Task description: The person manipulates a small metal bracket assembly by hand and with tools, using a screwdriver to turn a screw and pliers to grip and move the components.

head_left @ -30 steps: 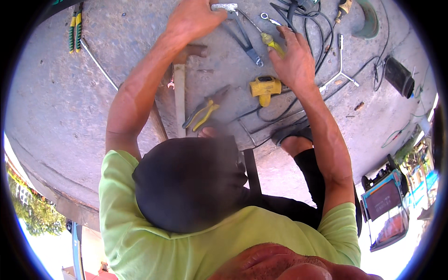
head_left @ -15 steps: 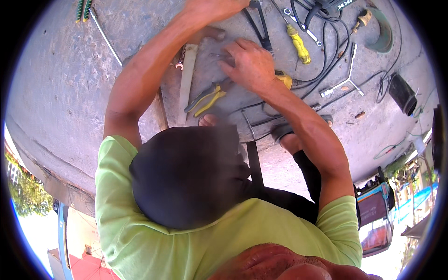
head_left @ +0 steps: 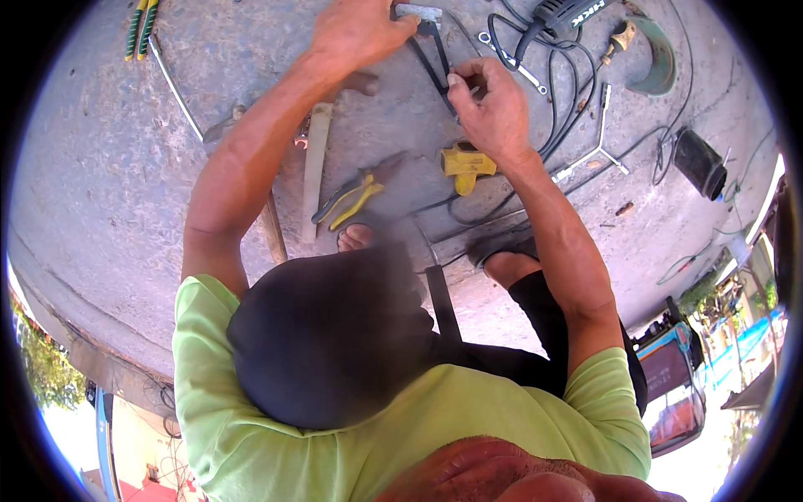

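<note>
At the top my left hand (head_left: pixel 360 33) is closed at the upper end of a black V-shaped metal frame (head_left: pixel 440 67), where a grey metal piece (head_left: pixel 421 12) shows beside my thumb. My right hand (head_left: pixel 495 109) is closed too, its thumb and finger pinched right beside the frame's right bar. What lies in that pinch is too small or hidden to make out. A thin shaft (head_left: pixel 462 30) lies above the right hand. Below that hand sits a yellow tool part (head_left: pixel 467 165). Yellow-handled pliers (head_left: pixel 358 199) lie near my foot.
Left of the pliers are a pale flat bar (head_left: pixel 316 167) and a hammer (head_left: pixel 273 227), partly behind my left arm. To the right lie a wrench (head_left: pixel 523 69), a corded power tool (head_left: pixel 565 17), a Y-shaped socket wrench (head_left: pixel 598 146), a curved green piece (head_left: pixel 657 58) and loose cables.
My right hand has moved up and right to the black frame, uncovering the yellow tool part. The yellow screwdriver handle that lay in sight is now hidden. The whole view has shifted slightly.
</note>
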A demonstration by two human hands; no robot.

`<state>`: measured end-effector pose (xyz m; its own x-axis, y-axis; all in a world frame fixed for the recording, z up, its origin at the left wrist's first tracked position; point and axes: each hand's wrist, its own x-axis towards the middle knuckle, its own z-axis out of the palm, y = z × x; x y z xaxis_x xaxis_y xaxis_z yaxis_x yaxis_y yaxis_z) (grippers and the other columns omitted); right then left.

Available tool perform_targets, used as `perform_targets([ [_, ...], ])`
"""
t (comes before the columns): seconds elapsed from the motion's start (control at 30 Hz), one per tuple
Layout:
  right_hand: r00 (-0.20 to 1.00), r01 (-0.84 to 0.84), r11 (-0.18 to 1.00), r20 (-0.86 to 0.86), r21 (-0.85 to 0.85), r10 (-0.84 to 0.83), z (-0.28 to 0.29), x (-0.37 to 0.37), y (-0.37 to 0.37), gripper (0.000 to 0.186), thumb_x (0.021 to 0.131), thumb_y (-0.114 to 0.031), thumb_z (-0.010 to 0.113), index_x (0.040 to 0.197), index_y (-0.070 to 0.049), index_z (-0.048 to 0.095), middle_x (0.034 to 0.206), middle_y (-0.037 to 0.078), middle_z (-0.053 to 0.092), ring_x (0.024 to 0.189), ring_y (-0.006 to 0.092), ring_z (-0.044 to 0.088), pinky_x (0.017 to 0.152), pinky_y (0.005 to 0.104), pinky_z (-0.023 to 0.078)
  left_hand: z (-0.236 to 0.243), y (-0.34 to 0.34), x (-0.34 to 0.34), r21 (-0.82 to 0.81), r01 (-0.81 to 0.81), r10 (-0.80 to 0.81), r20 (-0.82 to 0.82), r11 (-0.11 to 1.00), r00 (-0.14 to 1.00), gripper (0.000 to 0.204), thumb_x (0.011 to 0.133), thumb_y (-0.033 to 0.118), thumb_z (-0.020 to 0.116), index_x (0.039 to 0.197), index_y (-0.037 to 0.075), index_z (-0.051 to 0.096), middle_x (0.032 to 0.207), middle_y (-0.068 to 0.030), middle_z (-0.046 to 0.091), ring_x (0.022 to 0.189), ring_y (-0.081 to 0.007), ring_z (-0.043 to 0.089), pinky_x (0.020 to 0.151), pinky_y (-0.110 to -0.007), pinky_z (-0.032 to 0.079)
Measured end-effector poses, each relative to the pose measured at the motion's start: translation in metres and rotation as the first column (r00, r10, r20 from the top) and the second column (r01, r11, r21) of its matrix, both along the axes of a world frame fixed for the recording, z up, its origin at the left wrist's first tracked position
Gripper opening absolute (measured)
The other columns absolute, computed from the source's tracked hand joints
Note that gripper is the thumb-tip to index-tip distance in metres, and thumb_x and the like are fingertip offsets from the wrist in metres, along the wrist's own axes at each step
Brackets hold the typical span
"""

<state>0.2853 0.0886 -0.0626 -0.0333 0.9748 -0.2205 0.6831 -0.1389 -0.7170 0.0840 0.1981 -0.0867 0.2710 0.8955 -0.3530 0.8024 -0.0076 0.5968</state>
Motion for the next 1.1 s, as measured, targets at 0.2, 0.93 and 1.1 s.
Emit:
perform_targets([
  [0.2,0.993,-0.013,0.999,0.121,0.041,0.008,-0.008,0.0,0.013,0.033,0.09,-0.013,0.069,0.12,-0.001,0.065,0.091,0.012,0.074,0.075,0.0227,0.072,0.069,0.0349,0.055,0.003,-0.003,-0.002,-0.023,-0.024,0.026,0.092,0.999,0.995,0.036,0.087,0.032,0.07,0.113,0.008,0.067,0.093,-0.0176,0.072,0.09,-0.0391,0.069,0.08,-0.049,0.055],
  [0.93,0.983,-0.072,0.989,0.16,-0.13,0.093,-0.009,-0.028,0.097,0.027,0.093,-0.023,0.064,0.104,0.003,0.064,0.102,0.028,0.069,0.098,0.0462,0.067,0.087,0.0515,0.053,0.039,-0.104,0.02,-0.028,-0.027,0.033,0.219,0.999,0.975,0.051,0.086,0.023,0.074,0.134,0.012,0.06,0.098,-0.0156,0.067,0.086,-0.0358,0.068,0.077,-0.047,0.055],
  [1.1,0.972,-0.128,0.949,0.154,-0.29,0.178,-0.008,-0.021,0.115,0.03,0.093,-0.023,0.063,0.106,0.004,0.066,0.098,0.029,0.07,0.096,0.0458,0.069,0.087,0.0514,0.053,0.033,-0.104,0.025,0.005,-0.036,0.035,0.199,0.999,0.979,0.051,0.086,0.025,0.075,0.133,0.011,0.059,0.106,-0.0183,0.064,0.09,-0.0395,0.067,0.08,-0.049,0.054],
])
